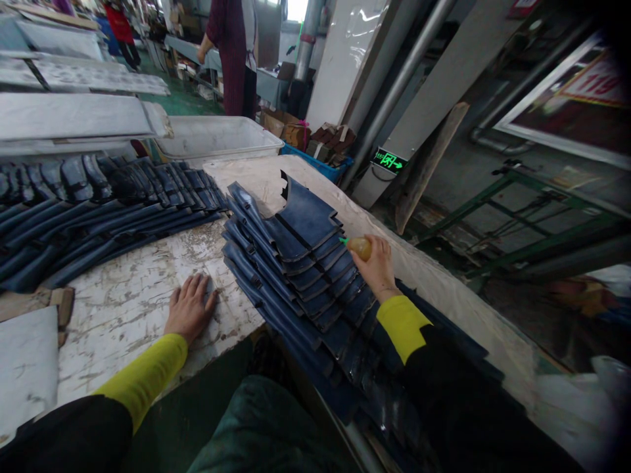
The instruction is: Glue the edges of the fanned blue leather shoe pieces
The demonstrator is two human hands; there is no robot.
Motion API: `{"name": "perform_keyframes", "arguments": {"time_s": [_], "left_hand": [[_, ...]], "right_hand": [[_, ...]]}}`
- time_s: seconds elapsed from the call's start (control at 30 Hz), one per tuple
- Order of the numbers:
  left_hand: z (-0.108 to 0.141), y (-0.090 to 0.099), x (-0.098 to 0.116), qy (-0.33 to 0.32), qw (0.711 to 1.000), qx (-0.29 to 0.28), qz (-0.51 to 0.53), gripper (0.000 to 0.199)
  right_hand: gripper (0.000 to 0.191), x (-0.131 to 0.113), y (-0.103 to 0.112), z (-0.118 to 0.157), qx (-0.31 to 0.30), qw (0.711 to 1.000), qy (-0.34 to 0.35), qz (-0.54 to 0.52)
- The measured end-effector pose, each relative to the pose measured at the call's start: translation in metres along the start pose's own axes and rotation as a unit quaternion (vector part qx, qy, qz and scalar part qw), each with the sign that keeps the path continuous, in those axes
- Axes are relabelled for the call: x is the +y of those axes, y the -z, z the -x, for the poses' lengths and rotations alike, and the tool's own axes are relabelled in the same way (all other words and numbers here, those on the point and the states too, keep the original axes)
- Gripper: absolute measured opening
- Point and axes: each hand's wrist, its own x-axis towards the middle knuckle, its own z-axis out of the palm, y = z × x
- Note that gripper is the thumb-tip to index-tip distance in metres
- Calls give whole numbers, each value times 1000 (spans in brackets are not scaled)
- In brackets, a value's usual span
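My right hand (378, 263) is closed around a small yellowish squeeze bottle (360, 247) with a green tip. The tip points left, at the edge of a fanned stack of dark blue leather-like pieces (305, 226). These pieces overlap in rows, with dark strips across them and a curved cut-out on the top one. Whether the tip touches a piece, I cannot tell. My left hand (191, 307) lies flat on the worn white tabletop (123, 315), fingers spread and holding nothing, to the left of the stack.
More overlapping blue pieces (98, 210) lie at the left. Beyond the table are a white plastic tub (221, 136) and a blue crate (335, 172) with brown pieces. A wooden block (62, 305) sits near the left edge. Another person (234, 59) stands farther back.
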Motion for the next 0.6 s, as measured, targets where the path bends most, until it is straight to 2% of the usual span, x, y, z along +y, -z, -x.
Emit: {"name": "perform_keyframes", "arguments": {"time_s": [0.23,0.43,0.6], "left_hand": [[0,0,0,0,1000,1,-5,57],[0,-1,-1,-5,1000,8,-1,57],[-1,-1,0,-2,1000,4,1,57]], "right_hand": [[47,16,6,-13,18,999,-27,-3],[55,30,24,-11,96,985,-128,-56],[55,33,26,0,65,974,-193,-97]]}}
